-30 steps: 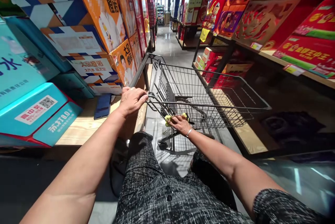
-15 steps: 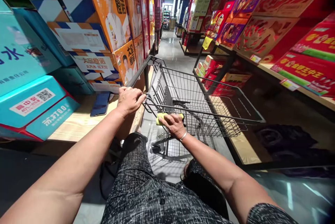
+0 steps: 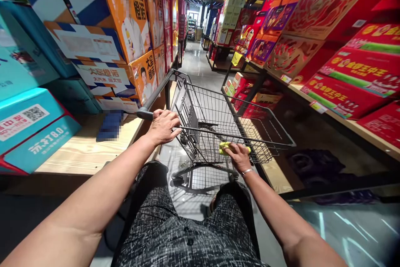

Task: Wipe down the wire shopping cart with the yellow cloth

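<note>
A grey wire shopping cart (image 3: 212, 132) stands sideways in front of my knees. My left hand (image 3: 164, 127) is closed around its frame beside the dark handle (image 3: 145, 113), thumb pointing toward the basket. Farther along the near side, my right hand (image 3: 240, 158) grips a yellow-green cloth (image 3: 223, 148), pressed against the basket wires. The cloth is partly covered by my fingers, and a bracelet (image 3: 246, 171) circles that wrist.
On the left, a wooden shelf (image 3: 65, 150) bears teal cartons (image 3: 43, 133), orange drink cartons (image 3: 121, 17) and a dark blue phone-like object (image 3: 109, 125). Red gift boxes (image 3: 359, 67) fill the right shelf. An aisle floor (image 3: 196, 56) runs ahead between shelves.
My right hand has slid the cloth to the right along the cart's near side. My left hand has shifted slightly right and down on the frame. The view has turned a little.
</note>
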